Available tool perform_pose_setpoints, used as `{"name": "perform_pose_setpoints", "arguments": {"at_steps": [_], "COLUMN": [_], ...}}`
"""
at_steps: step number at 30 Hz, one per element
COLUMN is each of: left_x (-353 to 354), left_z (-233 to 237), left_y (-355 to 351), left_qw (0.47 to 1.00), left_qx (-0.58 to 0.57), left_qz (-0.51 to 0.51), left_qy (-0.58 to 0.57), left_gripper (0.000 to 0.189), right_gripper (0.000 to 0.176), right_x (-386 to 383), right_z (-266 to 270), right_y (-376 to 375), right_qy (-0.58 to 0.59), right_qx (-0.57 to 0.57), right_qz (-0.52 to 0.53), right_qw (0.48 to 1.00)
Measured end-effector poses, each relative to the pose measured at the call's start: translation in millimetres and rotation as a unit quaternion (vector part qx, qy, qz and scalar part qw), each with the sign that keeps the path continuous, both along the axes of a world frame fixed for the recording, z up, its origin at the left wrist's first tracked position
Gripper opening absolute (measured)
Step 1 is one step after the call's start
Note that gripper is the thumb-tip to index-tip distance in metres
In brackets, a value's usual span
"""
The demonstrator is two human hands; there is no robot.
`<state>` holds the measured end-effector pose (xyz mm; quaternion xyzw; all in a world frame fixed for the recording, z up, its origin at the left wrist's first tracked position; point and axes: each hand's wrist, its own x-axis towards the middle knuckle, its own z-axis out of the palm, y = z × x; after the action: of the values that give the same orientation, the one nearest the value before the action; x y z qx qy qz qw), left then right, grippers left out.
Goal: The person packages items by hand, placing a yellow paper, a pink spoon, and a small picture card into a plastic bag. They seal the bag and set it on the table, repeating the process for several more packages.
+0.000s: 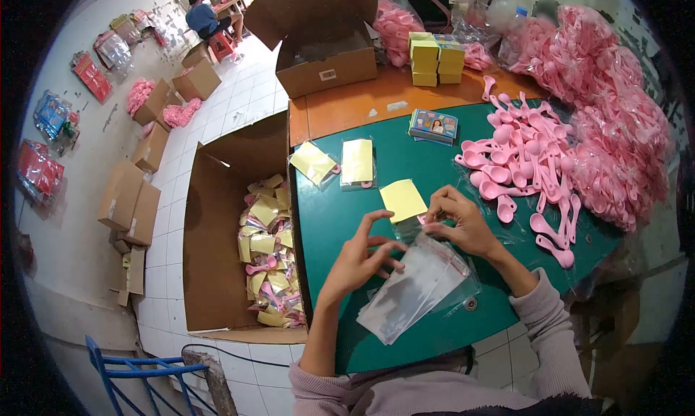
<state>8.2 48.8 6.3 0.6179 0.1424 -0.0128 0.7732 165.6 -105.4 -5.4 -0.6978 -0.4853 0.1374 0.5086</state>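
Note:
My left hand (pixel 360 260) rests with its fingers spread on a stack of clear plastic bags (pixel 414 291) lying on the green tabletop (pixel 347 206). My right hand (pixel 460 224) pinches the top edge of a clear packet (pixel 410 229) that holds a yellow card (pixel 402 199). Two filled packets with yellow cards (pixel 313 162) (pixel 357 162) lie just beyond, near the table's left edge. A heap of loose pink spoons (pixel 517 163) lies to the right of my right hand.
An open carton (pixel 217 228) on the floor at left holds several filled packets. Another open carton (pixel 326 51), yellow boxes (pixel 434 54), a small printed box (pixel 433 125) and bags of pink spoons (pixel 601 105) stand behind. A person (pixel 206 18) sits far back. A blue chair (pixel 137 376) is near left.

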Motion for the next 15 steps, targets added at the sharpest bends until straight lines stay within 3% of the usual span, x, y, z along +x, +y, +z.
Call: {"name": "perform_pose_setpoints", "arguments": {"at_steps": [2,6,8,13,15], "left_x": [7,13,12,16,18], "left_z": [-2,-21,-23,-36,-32], "left_y": [-11,-13,-11,-13,-16], "left_qw": [0.977,0.967,0.959,0.95,0.96], "left_qx": [0.213,0.243,0.271,0.294,0.244], "left_qz": [0.009,0.073,0.074,0.1,0.124], "left_qy": [-0.008,-0.03,-0.028,0.003,0.061], "left_gripper": [0.027,0.014,0.013,0.015,0.018], "right_gripper": [0.012,0.012,0.014,0.016,0.015], "right_x": [0,7,5,-2,-3], "right_z": [-5,-14,-5,-17,-19], "right_y": [-1,-5,-4,2,2], "right_qy": [0.058,0.115,0.373,0.3,0.287], "right_qx": [0.008,-0.031,-0.074,-0.062,-0.066], "right_qz": [0.021,0.016,0.034,-0.017,-0.039], "right_qw": [0.998,0.993,0.924,0.952,0.955]}}
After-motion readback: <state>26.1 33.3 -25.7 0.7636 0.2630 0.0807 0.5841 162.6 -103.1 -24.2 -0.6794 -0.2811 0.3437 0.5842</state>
